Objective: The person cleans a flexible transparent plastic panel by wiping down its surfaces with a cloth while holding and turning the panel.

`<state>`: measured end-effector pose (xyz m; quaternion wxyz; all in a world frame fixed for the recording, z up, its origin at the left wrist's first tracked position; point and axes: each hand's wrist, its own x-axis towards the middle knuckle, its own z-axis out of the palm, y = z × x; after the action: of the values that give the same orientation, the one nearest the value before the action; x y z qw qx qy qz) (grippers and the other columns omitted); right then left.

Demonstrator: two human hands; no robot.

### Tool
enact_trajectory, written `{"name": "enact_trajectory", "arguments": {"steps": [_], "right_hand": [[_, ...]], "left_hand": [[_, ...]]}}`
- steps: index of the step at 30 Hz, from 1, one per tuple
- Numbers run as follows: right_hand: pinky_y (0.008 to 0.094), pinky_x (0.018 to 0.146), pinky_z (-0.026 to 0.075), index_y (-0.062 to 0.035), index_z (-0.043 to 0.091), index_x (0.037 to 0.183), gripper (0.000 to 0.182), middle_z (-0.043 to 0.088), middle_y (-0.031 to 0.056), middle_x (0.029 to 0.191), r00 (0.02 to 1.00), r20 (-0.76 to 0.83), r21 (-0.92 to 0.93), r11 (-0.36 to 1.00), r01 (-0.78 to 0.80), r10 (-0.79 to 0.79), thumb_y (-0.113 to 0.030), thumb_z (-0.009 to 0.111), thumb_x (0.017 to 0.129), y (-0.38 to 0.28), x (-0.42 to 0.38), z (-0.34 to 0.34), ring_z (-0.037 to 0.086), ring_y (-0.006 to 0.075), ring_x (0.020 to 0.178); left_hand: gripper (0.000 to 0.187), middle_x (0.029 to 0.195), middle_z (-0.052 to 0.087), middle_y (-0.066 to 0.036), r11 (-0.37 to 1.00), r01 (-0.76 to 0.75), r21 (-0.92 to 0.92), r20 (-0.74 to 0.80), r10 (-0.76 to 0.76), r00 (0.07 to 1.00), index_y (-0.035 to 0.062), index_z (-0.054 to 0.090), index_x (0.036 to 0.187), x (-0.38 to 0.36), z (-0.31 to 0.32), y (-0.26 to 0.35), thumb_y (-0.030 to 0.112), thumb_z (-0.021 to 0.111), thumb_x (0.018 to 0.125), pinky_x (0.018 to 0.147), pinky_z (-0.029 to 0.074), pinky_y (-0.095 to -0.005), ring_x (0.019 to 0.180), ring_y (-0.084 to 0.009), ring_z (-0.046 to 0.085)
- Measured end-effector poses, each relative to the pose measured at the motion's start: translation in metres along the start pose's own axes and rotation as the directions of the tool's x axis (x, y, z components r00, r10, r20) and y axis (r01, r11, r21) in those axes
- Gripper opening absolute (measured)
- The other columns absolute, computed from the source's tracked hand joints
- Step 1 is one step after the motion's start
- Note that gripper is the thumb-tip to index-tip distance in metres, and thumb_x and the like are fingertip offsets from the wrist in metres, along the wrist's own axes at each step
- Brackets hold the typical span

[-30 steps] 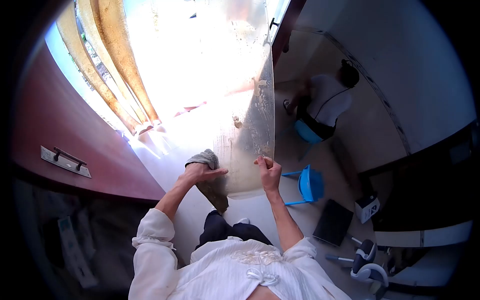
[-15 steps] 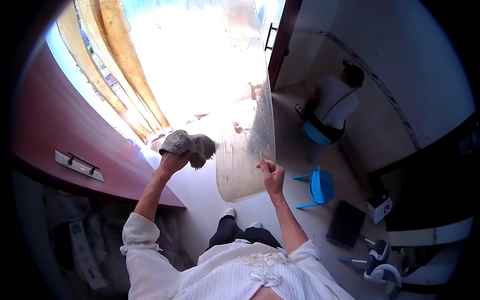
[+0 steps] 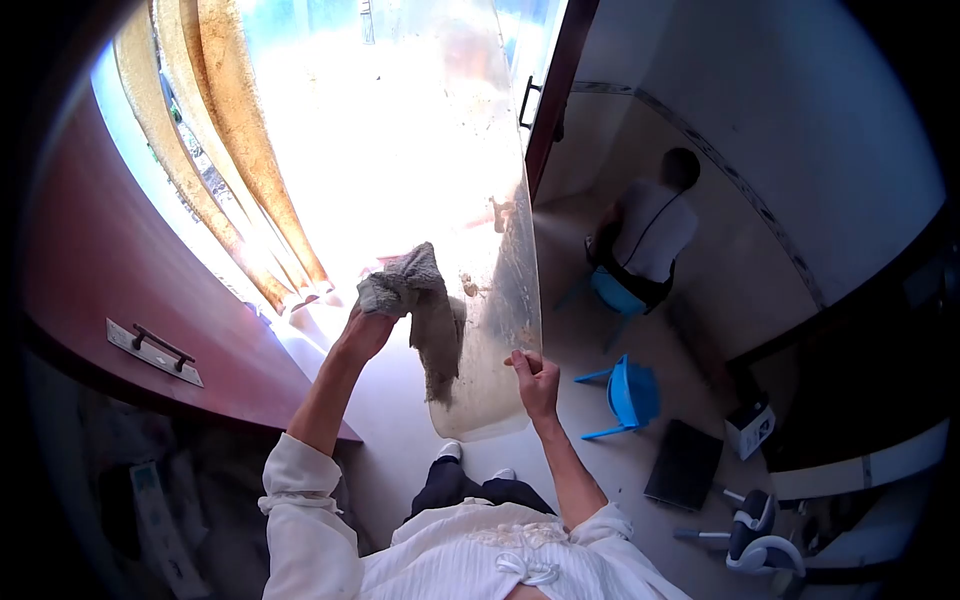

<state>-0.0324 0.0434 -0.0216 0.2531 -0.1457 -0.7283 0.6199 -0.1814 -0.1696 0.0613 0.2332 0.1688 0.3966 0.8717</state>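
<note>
A grey towel-like cloth (image 3: 435,335) is bunched over my left hand (image 3: 370,330), whose fingers are mostly hidden in its folds. Its loose end hangs down in front of a long, see-through plastic curtain strip (image 3: 490,395). The strip has a rounded lower end and carries brown stains and smudges. My right hand (image 3: 535,384) is closed on the strip's right edge, thumb uppermost. Strong backlight washes out the strip's upper part.
A reddish door (image 3: 230,350) with a handle stands at left, beside tan curtain strips (image 3: 240,150). At right, a person (image 3: 650,225) sits on a blue chair; another blue chair (image 3: 632,393) is nearer. A black flat object (image 3: 685,465) lies on the floor.
My left hand has moved right with the cloth, which now hangs down over the strip. The right hand keeps its hold on the edge, slightly lower in view. The seated person's head has turned.
</note>
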Motion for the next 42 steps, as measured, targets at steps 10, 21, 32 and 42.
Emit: {"name": "enact_trajectory", "arguments": {"steps": [10, 21, 32, 42], "right_hand": [[0.0208, 0.039, 0.024, -0.0023, 0.067, 0.075, 0.027, 0.043, -0.0075, 0.048, 0.998, 0.045, 0.089, 0.994, -0.057, 0.053, -0.024, 0.058, 0.088, -0.015, -0.018, 0.003, 0.034, 0.0010, 0.040], [0.0211, 0.038, 0.021, -0.0014, 0.066, 0.072, 0.027, 0.039, -0.0076, 0.044, 0.999, -0.009, 0.065, 0.997, -0.051, 0.052, -0.022, 0.057, 0.087, -0.004, -0.007, -0.021, 0.032, 0.0008, 0.038], [0.0213, 0.042, 0.020, -0.0020, 0.064, 0.068, 0.028, 0.037, -0.0086, 0.048, 0.993, 0.020, 0.021, 0.993, -0.118, 0.118, -0.023, 0.059, 0.086, 0.014, 0.008, -0.026, 0.030, 0.0006, 0.043], [0.0211, 0.045, 0.022, -0.0023, 0.064, 0.068, 0.028, 0.046, -0.0077, 0.052, 0.998, 0.006, -0.015, 0.998, 0.069, -0.068, -0.022, 0.059, 0.087, 0.016, 0.022, -0.028, 0.034, 0.0004, 0.048]], "left_hand": [[0.055, 0.126, 0.044, -0.012, -0.009, -0.046, 0.999, 0.045, 0.429, 0.902, 0.0053, 0.039, 0.127, 0.034, -0.054, -0.172, 0.022, 0.060, 0.079, 0.105, 0.024, -0.0368, 0.123, -0.0265, 0.035], [0.028, 0.090, 0.059, -0.006, 0.978, 0.121, 0.168, -0.182, -0.090, 0.979, 0.0027, 0.058, 0.105, 0.087, -0.009, -0.072, 0.022, 0.059, 0.084, 0.064, 0.048, -0.0280, 0.078, -0.0136, 0.057], [0.016, 0.093, 0.058, -0.003, 0.937, 0.266, 0.227, -0.151, -0.236, 0.960, 0.0059, 0.056, 0.098, 0.008, -0.016, -0.131, 0.012, 0.060, 0.084, 0.067, 0.050, -0.0272, 0.082, -0.0104, 0.057], [0.026, 0.097, 0.060, -0.008, 0.601, 0.086, 0.794, -0.001, -0.140, 0.990, 0.0053, 0.062, 0.097, -0.016, -0.079, -0.207, 0.026, 0.063, 0.082, 0.082, 0.045, -0.0290, 0.092, -0.0149, 0.054]]}}
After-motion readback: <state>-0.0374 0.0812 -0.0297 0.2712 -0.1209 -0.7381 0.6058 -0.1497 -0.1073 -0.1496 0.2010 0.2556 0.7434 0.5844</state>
